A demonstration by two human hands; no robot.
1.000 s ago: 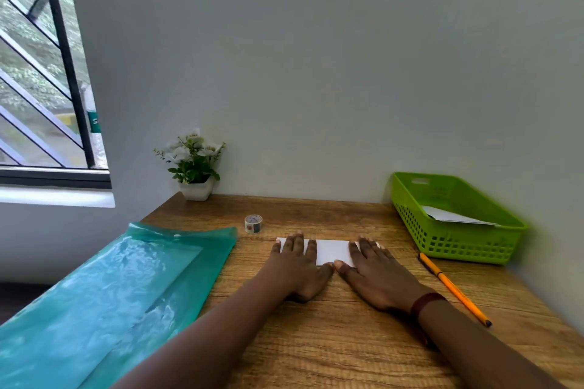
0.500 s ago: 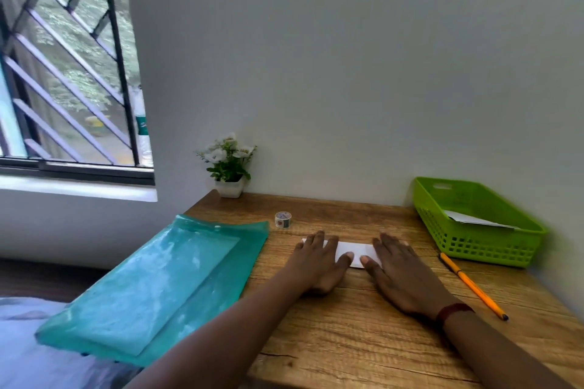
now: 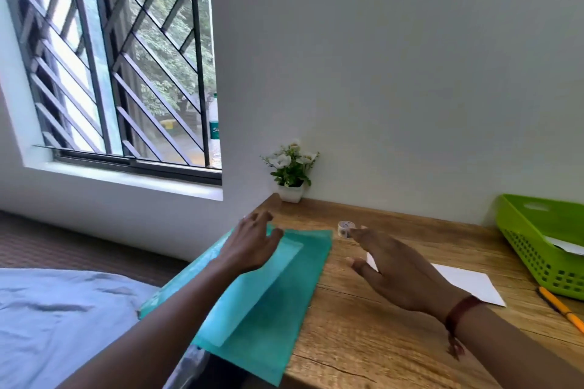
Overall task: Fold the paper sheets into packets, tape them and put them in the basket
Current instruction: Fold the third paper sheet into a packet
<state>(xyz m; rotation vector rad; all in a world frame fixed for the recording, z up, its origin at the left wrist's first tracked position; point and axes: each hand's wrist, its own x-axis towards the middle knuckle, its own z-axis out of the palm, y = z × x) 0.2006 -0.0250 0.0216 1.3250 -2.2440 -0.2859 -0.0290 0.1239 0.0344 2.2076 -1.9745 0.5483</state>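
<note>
A folded white paper packet (image 3: 467, 283) lies flat on the wooden desk (image 3: 363, 325), partly behind my right wrist. My right hand (image 3: 395, 265) hovers open above the desk, its fingertips close to a small roll of clear tape (image 3: 344, 228). My left hand (image 3: 252, 243) is open with spread fingers over the far end of a teal plastic folder (image 3: 278, 303) that holds white sheets. A green basket (image 3: 521, 230) stands at the right edge with a white packet (image 3: 565, 245) inside.
A small potted plant (image 3: 290, 174) stands at the desk's back left corner by the wall. An orange pencil (image 3: 562, 309) lies in front of the basket. A barred window (image 3: 110, 57) is at the left; grey-blue cloth (image 3: 63, 319) lies below the desk's left side.
Both hands have lifted off the folded packet. The left hand moved left over the teal folder and the right moved toward the tape roll. The view swung left and up.
</note>
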